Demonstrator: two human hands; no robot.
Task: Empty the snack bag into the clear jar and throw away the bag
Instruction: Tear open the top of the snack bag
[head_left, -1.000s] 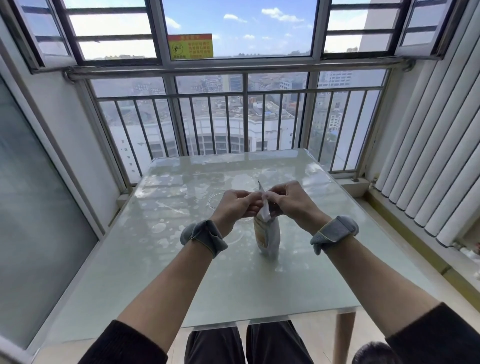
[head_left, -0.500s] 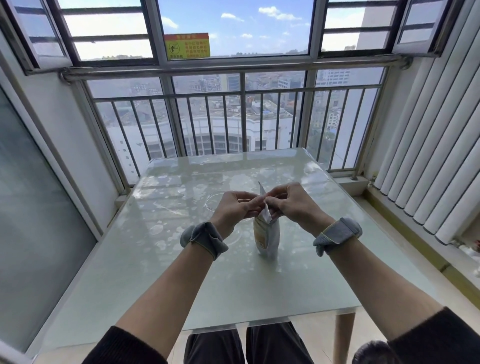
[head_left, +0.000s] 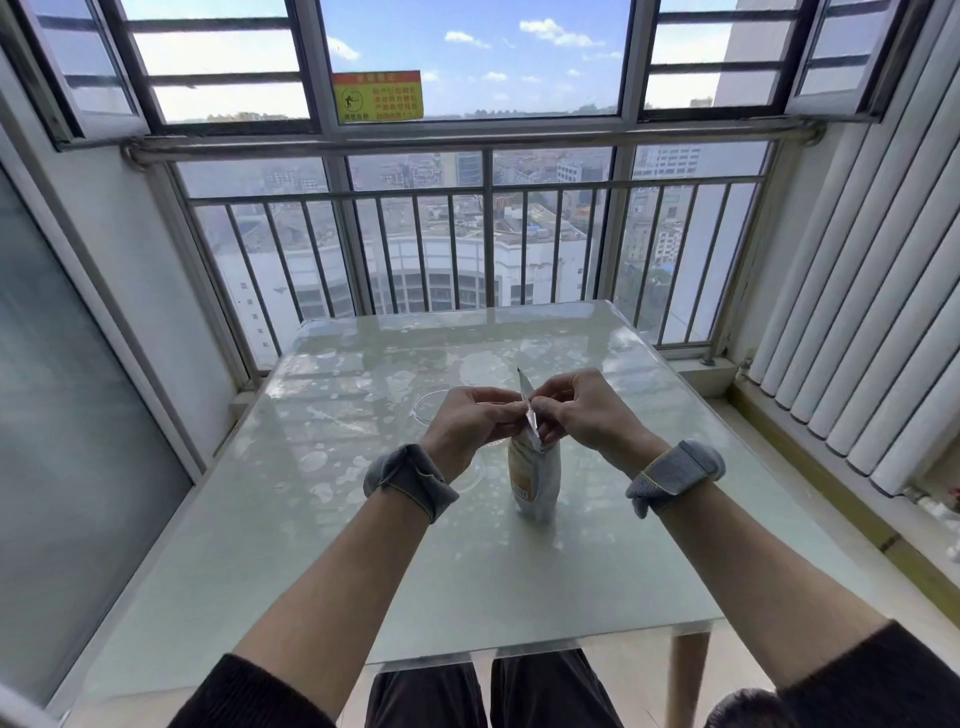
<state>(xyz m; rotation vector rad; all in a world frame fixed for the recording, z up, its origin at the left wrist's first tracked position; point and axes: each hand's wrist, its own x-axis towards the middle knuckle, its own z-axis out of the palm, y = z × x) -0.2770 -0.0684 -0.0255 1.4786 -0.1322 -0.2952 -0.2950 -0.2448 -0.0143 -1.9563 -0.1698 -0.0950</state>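
Snack bag (head_left: 535, 478) stands upright near the table's middle, base on the glass. It is a white pouch with an orange-yellow printed panel on its left face. The print is too small to read, so no brand can be made out. The top edge is crumpled and silver inside, with one corner sticking up between the two hands.

Left hand (head_left: 470, 421) pinches the bag top from the left, thumb and forefinger clamped on the edge and the other fingers curled under. Right hand (head_left: 582, 415) pinches the same edge from the right, fingers curled tight on the foil. The knuckles of the two hands nearly touch. Whether the seal is torn, cannot tell.

Clear jar (head_left: 423, 402) is just left of the bag and mostly behind the left hand and wrist. Its round rim shows and it stands upright. Contents cannot be told.

Each wrist has a grey fabric band with yellow stitching: left band (head_left: 410, 480), right band (head_left: 675, 475). The forearms are bare and the dark sleeves are pushed up.

Table (head_left: 363, 597) has a pale green glossy top with whitish blotches and sky reflections. Dark trousers (head_left: 519, 691) show below the near edge.

Beyond are a metal railing (head_left: 467, 249), windows and city buildings. A window sticker (head_left: 377, 96) has an orange header, a yellow body and a round pictogram at left; its lines of characters are not legible. White vertical blinds (head_left: 857, 312) hang at right.
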